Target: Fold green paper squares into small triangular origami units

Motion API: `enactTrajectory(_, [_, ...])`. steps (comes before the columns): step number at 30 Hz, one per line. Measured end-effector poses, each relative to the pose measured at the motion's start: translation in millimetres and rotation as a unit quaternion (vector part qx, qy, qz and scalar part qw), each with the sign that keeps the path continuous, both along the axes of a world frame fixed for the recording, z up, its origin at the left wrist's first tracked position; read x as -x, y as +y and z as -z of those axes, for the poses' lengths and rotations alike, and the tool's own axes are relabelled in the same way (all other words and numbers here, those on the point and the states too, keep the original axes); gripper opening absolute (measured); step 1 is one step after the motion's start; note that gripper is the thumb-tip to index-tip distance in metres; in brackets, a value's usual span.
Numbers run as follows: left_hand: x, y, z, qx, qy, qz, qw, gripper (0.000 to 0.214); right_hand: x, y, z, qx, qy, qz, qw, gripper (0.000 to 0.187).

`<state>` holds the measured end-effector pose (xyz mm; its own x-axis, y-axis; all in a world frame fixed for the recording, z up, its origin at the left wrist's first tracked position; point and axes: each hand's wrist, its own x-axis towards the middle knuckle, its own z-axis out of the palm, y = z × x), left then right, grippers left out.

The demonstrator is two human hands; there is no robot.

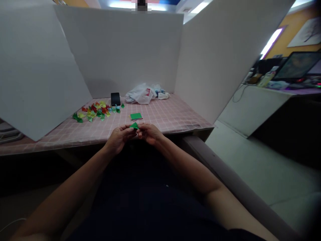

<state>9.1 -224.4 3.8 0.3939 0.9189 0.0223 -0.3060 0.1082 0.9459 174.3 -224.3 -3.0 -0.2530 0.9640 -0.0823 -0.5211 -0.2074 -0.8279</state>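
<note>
A small folded green paper piece (134, 126) is pinched between both hands just in front of the table's near edge. My left hand (119, 137) grips its left side with curled fingers. My right hand (149, 133) grips its right side, fingers closed. A short stack of square paper sheets (135, 116) with green on top lies on the pink checked tablecloth (165, 115), just beyond my hands. A pile of several folded paper pieces (97, 111) in red, yellow, green and blue lies to the left.
White boards (120, 50) wall in the table at the left, back and right. A small black box (115, 99) and a crumpled white plastic bag (142, 93) sit at the back. A desk with a monitor (296, 65) stands at the far right.
</note>
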Motion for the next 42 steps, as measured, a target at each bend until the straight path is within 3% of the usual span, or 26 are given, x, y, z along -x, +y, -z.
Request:
enactTrajectory(7, [-5, 46, -7.3, -0.023, -0.018, 0.004, 1.000, 0.029, -6, 45, -14.9, -0.003, 0.009, -0.012, 1.000, 0.009])
enactTrajectory(18, [-2, 110, -16.5, -0.013, -0.044, -0.009, 0.999, 0.027, -4, 121, -21.3, 0.022, 0.007, -0.034, 0.999, 0.009])
enactTrajectory(30, [0, 150, -17.3, -0.012, -0.052, -0.011, 0.999, 0.019, -3, 164, -24.5, 0.044, -0.018, -0.056, 0.997, 0.013])
enactTrajectory(42, [-2, 187, -8.5, 0.074, -0.073, -0.029, 0.994, 0.017, -5, 202, -14.6, 0.022, -0.066, -0.058, 0.996, 0.011])
